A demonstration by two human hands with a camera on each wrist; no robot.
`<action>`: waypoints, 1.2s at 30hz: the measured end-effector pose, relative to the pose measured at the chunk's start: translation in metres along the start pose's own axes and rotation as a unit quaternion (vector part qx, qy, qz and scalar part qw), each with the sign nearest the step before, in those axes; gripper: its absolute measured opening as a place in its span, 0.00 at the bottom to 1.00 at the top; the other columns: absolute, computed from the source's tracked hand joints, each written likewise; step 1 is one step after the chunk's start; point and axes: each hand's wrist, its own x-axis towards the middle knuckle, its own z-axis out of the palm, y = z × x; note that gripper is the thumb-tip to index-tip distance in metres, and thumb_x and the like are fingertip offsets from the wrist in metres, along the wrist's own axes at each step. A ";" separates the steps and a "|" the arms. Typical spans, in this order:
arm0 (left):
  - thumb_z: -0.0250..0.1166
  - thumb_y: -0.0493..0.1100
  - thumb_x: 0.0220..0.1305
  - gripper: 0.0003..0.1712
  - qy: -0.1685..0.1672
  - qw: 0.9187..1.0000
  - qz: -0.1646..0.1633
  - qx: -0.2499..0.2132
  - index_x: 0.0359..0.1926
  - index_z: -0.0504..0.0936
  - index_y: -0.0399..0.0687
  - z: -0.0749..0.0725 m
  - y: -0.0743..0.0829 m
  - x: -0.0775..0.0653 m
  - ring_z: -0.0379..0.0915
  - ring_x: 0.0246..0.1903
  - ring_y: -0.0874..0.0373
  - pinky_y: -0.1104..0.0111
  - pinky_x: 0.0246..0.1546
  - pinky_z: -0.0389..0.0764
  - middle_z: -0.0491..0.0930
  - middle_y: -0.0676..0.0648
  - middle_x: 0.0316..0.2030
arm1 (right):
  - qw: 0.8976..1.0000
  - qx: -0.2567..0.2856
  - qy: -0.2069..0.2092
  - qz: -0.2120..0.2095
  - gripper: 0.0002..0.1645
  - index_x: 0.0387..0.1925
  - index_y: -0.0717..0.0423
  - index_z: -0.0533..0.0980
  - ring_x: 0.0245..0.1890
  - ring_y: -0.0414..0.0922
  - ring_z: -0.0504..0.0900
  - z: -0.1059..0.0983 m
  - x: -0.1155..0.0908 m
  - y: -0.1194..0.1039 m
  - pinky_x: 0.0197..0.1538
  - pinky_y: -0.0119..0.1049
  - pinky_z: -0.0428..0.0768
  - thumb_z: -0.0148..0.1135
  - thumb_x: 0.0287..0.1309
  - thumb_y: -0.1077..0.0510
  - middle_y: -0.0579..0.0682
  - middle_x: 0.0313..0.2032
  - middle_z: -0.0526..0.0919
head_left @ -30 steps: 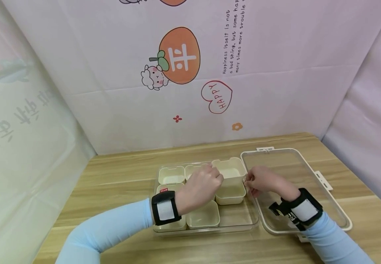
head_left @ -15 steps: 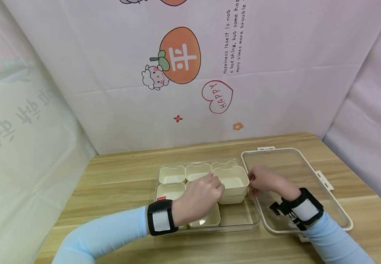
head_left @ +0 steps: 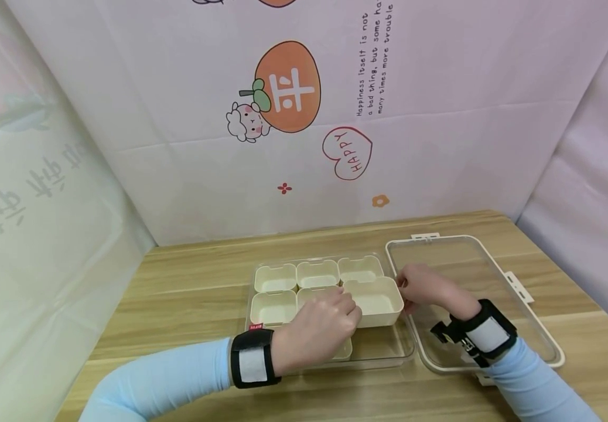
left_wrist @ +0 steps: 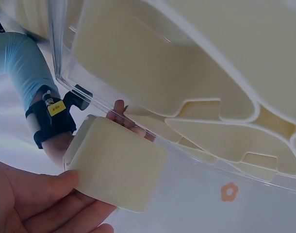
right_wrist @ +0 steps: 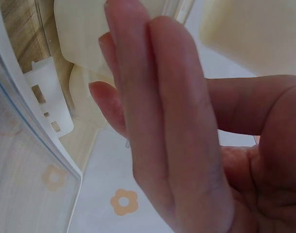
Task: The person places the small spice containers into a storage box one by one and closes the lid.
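My left hand (head_left: 317, 331) grips a small cream plastic box (head_left: 375, 296) by its left side, thumb on one face and fingers under it in the left wrist view. The box is held upright over the right part of a clear plastic storage box (head_left: 367, 364). Several similar cream boxes (head_left: 276, 279) sit inside in rows; my left hand hides some of them. At the right side of the held box is my right hand (head_left: 425, 287). In the right wrist view its fingers (right_wrist: 182, 97) are extended together, with nothing gripped between them and the thumb.
A clear lid with a white frame (head_left: 485, 266) and white side latches (head_left: 518, 286) lies flat right of the storage box, under my right forearm. A small red tag (head_left: 256, 326) shows at the box's left. A printed cloth (head_left: 204, 193) hangs behind the wooden table (head_left: 188, 293).
My left hand has moved the cream box from over the back right corner towards me, uncovering the back right box. My right hand has stayed almost still.
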 end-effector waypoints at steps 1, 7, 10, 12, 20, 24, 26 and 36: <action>0.59 0.33 0.54 0.10 0.002 1.000 0.002 -0.001 0.23 0.79 0.52 0.000 0.001 0.000 0.76 0.29 0.65 0.70 0.53 0.76 0.77 0.57 0.22 | 1.000 -0.009 0.002 -0.002 0.11 0.28 0.65 0.80 0.18 0.43 0.84 0.000 0.000 0.000 0.25 0.34 0.82 0.51 0.50 0.69 0.53 0.23 0.84; 0.59 0.34 0.54 0.10 0.021 1.000 0.003 -0.004 0.21 0.78 0.52 -0.001 0.007 -0.002 0.77 0.30 0.65 0.71 0.53 0.76 0.77 0.58 0.21 | 0.999 -0.041 0.011 -0.012 0.11 0.25 0.62 0.80 0.17 0.39 0.81 -0.002 0.001 0.000 0.24 0.31 0.79 0.50 0.47 0.69 0.50 0.21 0.82; 0.58 0.35 0.55 0.10 0.022 1.000 0.002 -0.009 0.21 0.78 0.52 -0.002 0.010 -0.003 0.78 0.31 0.65 0.70 0.53 0.76 0.77 0.58 0.22 | 1.000 -0.027 0.008 -0.010 0.10 0.27 0.63 0.80 0.17 0.40 0.82 -0.002 0.001 0.000 0.24 0.31 0.80 0.52 0.50 0.68 0.50 0.21 0.83; 0.58 0.35 0.56 0.10 0.020 1.000 0.004 -0.013 0.21 0.78 0.52 -0.003 0.012 -0.004 0.78 0.32 0.65 0.70 0.53 0.76 0.77 0.58 0.22 | 1.000 -0.023 0.005 -0.013 0.09 0.28 0.64 0.80 0.17 0.41 0.83 -0.002 0.001 0.000 0.25 0.31 0.80 0.53 0.54 0.66 0.51 0.21 0.84; 0.54 0.35 0.54 0.12 0.015 1.000 0.011 -0.014 0.19 0.77 0.53 -0.005 0.019 -0.007 0.80 0.34 0.65 0.70 0.54 0.76 0.77 0.58 0.21 | 1.000 0.010 -0.005 -0.010 0.10 0.25 0.65 0.79 0.18 0.44 0.84 0.000 -0.001 -0.001 0.25 0.34 0.82 0.53 0.57 0.66 0.52 0.19 0.83; 0.53 0.35 0.52 0.12 0.006 1.000 0.012 -0.005 0.20 0.77 0.54 -0.005 0.021 -0.009 0.80 0.35 0.66 0.70 0.54 0.76 0.77 0.59 0.22 | 1.000 0.022 -0.004 -0.004 0.11 0.24 0.65 0.79 0.18 0.44 0.84 0.001 -0.001 -0.001 0.25 0.35 0.82 0.54 0.57 0.66 0.52 0.18 0.83; 0.54 0.35 0.52 0.11 0.001 1.000 0.013 -0.005 0.20 0.77 0.54 -0.005 0.022 -0.009 0.80 0.35 0.66 0.70 0.54 0.76 0.78 0.59 0.22 | 1.000 0.025 -0.003 -0.002 0.11 0.24 0.65 0.79 0.18 0.44 0.84 0.001 -0.001 -0.001 0.25 0.35 0.82 0.53 0.57 0.66 0.51 0.18 0.82; 0.60 0.40 0.53 0.08 -0.037 0.999 0.028 0.023 0.20 0.80 0.56 -0.011 0.025 -0.003 0.79 0.32 0.68 0.71 0.52 0.77 0.80 0.60 0.23 | 1.000 0.010 0.003 0.011 0.11 0.25 0.64 0.79 0.18 0.43 0.83 0.001 -0.002 -0.005 0.24 0.34 0.82 0.54 0.58 0.65 0.50 0.17 0.81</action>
